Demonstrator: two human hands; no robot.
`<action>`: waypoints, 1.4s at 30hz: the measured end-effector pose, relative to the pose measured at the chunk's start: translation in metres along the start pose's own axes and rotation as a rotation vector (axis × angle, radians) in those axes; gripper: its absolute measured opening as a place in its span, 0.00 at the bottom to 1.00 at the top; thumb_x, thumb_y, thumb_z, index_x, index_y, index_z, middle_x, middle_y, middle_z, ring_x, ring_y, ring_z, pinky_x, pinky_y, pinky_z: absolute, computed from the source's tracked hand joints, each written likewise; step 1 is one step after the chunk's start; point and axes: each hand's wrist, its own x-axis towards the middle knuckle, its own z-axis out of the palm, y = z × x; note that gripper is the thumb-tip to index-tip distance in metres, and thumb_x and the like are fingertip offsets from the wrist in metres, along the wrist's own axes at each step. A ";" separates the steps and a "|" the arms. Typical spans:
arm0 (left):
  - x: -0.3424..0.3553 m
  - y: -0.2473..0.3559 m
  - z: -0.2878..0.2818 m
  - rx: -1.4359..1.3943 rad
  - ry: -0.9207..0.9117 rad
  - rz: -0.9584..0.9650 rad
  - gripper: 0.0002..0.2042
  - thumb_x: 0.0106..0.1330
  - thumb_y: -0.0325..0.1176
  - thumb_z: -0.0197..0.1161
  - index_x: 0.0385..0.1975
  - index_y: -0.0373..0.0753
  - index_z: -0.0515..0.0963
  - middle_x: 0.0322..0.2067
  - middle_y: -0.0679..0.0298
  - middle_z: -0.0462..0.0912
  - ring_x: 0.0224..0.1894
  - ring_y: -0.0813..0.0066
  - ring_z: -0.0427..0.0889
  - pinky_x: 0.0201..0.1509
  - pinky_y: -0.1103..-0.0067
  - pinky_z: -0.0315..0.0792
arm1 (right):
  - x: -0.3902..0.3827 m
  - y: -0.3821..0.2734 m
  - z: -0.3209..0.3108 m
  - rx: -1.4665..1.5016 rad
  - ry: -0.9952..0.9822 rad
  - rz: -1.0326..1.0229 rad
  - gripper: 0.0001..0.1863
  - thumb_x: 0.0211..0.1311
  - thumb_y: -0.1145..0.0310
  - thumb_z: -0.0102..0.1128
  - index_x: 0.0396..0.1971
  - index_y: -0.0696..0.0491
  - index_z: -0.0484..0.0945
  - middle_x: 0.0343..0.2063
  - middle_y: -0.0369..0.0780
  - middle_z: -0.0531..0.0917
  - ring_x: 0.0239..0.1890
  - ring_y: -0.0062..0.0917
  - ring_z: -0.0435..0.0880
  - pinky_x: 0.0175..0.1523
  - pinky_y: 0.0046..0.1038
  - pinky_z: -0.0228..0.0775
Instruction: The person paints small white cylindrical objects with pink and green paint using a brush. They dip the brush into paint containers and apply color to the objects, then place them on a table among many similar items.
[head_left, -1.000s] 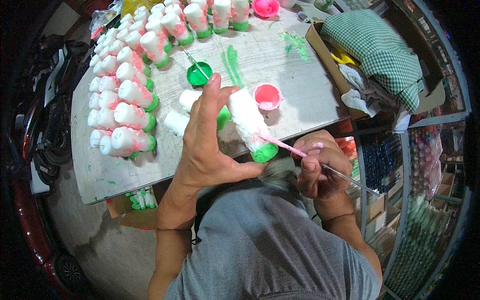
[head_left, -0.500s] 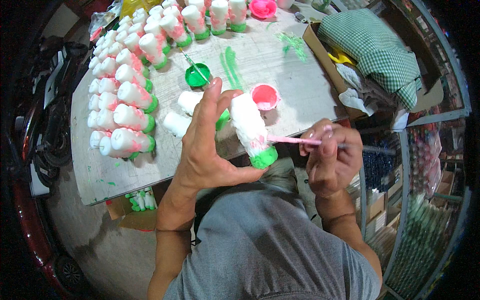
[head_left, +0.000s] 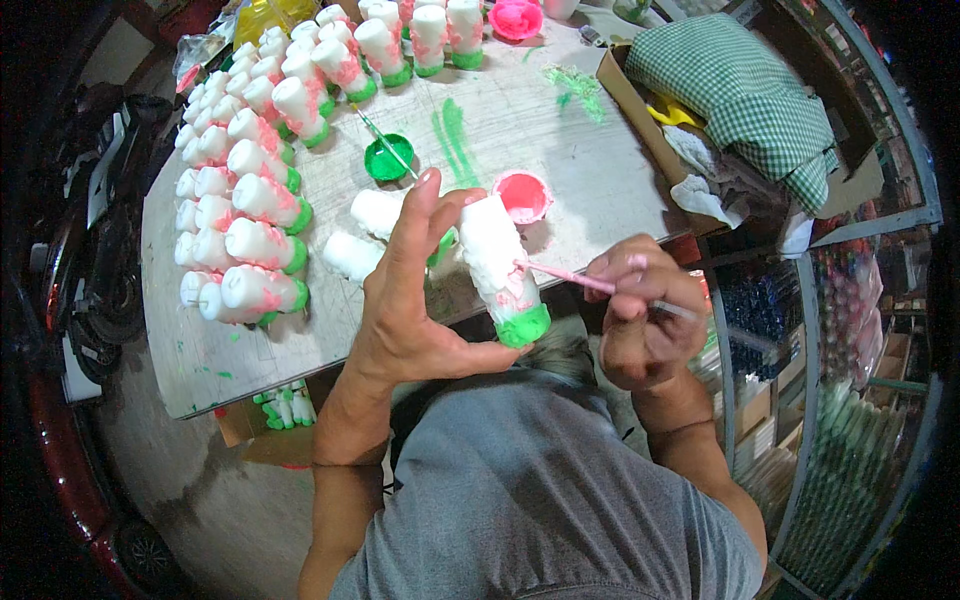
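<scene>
White figurine (head_left: pixel 503 268) with green base — held above the near edge of the worktop (head_left: pixel 560 150), tilted, base toward the person; left hand (head_left: pixel 415 300) has its fingers wrapped round it, thumb under the green base. Right hand (head_left: pixel 640 320) — fingers pinched closed on a thin pink brush (head_left: pixel 570 277), its tip touching the figurine's side. Small pink paint cup (head_left: pixel 523 195) on the worktop just beyond the figurine; green paint cup (head_left: pixel 387 160) farther left with a stick across it. Rows of similar white figurines (head_left: pixel 250 200) with pink and green marks at the worktop's left and far side. Green checked cloth (head_left: pixel 745 90) over a cardboard box (head_left: pixel 625 85) at right.
</scene>
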 end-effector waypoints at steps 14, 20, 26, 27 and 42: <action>-0.002 0.001 0.000 -0.022 -0.018 0.035 0.66 0.36 0.34 0.87 0.76 0.30 0.47 0.60 0.42 0.76 0.62 0.53 0.80 0.67 0.66 0.72 | -0.006 0.007 0.010 0.264 0.182 0.235 0.08 0.75 0.71 0.58 0.44 0.59 0.71 0.34 0.45 0.81 0.30 0.20 0.78 0.35 0.22 0.75; 0.000 0.000 -0.002 -0.051 -0.074 0.026 0.65 0.36 0.33 0.87 0.76 0.30 0.47 0.60 0.42 0.77 0.63 0.51 0.79 0.69 0.64 0.69 | 0.000 0.003 0.011 0.310 0.166 0.229 0.08 0.75 0.71 0.58 0.43 0.59 0.71 0.33 0.43 0.81 0.27 0.18 0.75 0.33 0.21 0.72; -0.003 0.002 -0.001 0.075 -0.036 0.029 0.64 0.37 0.28 0.83 0.76 0.31 0.45 0.60 0.43 0.75 0.64 0.49 0.76 0.72 0.62 0.65 | 0.003 0.000 0.002 0.117 0.153 0.090 0.05 0.74 0.74 0.58 0.41 0.59 0.73 0.33 0.45 0.83 0.29 0.23 0.79 0.35 0.23 0.73; -0.002 0.004 -0.001 0.069 -0.049 0.033 0.63 0.37 0.28 0.83 0.76 0.31 0.46 0.60 0.43 0.75 0.64 0.49 0.76 0.71 0.62 0.66 | 0.004 -0.002 0.001 0.075 0.095 0.039 0.05 0.72 0.75 0.59 0.41 0.59 0.73 0.34 0.46 0.84 0.30 0.26 0.80 0.36 0.25 0.74; 0.003 0.008 -0.008 0.242 -0.086 0.071 0.63 0.36 0.32 0.83 0.76 0.33 0.47 0.56 0.43 0.79 0.59 0.50 0.80 0.64 0.63 0.72 | 0.002 -0.008 0.000 0.108 0.035 0.112 0.06 0.72 0.76 0.60 0.42 0.61 0.74 0.31 0.45 0.84 0.31 0.25 0.82 0.36 0.26 0.75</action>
